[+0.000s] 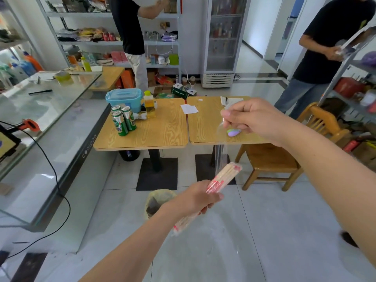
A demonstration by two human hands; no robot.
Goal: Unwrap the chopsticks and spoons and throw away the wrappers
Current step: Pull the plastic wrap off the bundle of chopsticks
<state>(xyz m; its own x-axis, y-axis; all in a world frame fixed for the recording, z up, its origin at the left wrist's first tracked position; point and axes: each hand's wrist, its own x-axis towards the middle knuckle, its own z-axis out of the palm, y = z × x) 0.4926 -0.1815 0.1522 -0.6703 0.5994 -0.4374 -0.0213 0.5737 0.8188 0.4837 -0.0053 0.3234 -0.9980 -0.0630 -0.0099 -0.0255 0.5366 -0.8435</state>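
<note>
A square light-wood left table (pixel 160 133) and a matching right table (pixel 205 129) stand edge to edge on the pale tiled floor (pixel 264 212). A pale blue lidded plastic box (pixel 124 98) sits on the left table. Three green drink cans (pixel 123 122) stand just in front of the box, a clear bottle of yellow liquid (pixel 149 106) stands just right of it, and a white paper slip (pixel 189 108) lies farther right.

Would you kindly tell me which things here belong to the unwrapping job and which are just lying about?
Job in hand:
- chopsticks, held in the left hand
- clear wrapper, pinched by the right hand
- lined bin on the floor

Lying about:
- green cans
- blue box
- oil bottle
- paper slip
- wooden chair
</note>
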